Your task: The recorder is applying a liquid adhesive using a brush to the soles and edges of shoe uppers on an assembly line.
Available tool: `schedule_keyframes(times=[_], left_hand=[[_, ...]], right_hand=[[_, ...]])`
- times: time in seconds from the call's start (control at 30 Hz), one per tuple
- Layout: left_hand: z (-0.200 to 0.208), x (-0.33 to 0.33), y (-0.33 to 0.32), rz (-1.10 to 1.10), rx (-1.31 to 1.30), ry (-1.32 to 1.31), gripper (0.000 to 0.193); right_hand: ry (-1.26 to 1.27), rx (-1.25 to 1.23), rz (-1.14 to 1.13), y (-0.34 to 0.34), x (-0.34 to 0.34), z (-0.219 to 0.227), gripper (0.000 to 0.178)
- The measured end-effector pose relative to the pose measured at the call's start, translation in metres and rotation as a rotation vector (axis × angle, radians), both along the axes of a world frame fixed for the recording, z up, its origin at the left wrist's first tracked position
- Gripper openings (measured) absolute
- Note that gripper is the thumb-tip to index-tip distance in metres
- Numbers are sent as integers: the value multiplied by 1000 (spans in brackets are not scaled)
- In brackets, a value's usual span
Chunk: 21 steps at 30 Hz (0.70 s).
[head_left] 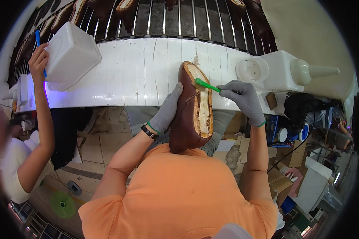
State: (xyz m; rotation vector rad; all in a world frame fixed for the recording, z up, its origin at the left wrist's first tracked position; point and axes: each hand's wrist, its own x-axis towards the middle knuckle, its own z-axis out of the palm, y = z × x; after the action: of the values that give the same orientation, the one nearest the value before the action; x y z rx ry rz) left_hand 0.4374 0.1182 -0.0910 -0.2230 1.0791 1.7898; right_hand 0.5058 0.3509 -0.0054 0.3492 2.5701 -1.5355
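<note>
Gray-gloved L hand (167,108) grasping side of brown shoe (186,119), held sole-up; far end over white table (127,71), near end toward orange shirt (187,191). Gray-gloved R hand (245,97), fingers pinched on green brush (208,85), head at pale sole (204,109). White container w/ nozzle (281,71) nearby, R side. Co-worker's hand (38,63), far L, gripping blue stick (38,38).

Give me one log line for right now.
left hand: holding brown shoe, underside up | right hand: holding green brush | bristles: at underside
</note>
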Motion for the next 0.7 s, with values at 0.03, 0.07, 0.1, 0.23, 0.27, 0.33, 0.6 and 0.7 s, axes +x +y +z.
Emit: schedule_keyframes(times=[0.03,0.07,0.1,0.23,0.27,0.33,0.6,0.7], left_hand=[[0,0,0,5,9,17,67],[0,1,0,10,17,34,69],[1,1,0,10,24,33,69],[2,0,1,19,56,38,66],[3,0,2,24,65,40,65],[3,0,1,15,32,53,64],[1,2,-1,10,32,111,65],[1,2,-1,23,36,100,64]], right_hand=[[-6,29,13,0,-5,0,21],[-12,58,25,1,-12,0,22],[-1,73,43,1,-18,-2,23],[-30,208,92,6,-52,-15,22],[-34,209,95,8,-61,-20,22],[-45,208,105,13,-76,-27,22],[-183,16,291,36,-70,-14,17],[-211,-38,333,38,-61,-7,16]])
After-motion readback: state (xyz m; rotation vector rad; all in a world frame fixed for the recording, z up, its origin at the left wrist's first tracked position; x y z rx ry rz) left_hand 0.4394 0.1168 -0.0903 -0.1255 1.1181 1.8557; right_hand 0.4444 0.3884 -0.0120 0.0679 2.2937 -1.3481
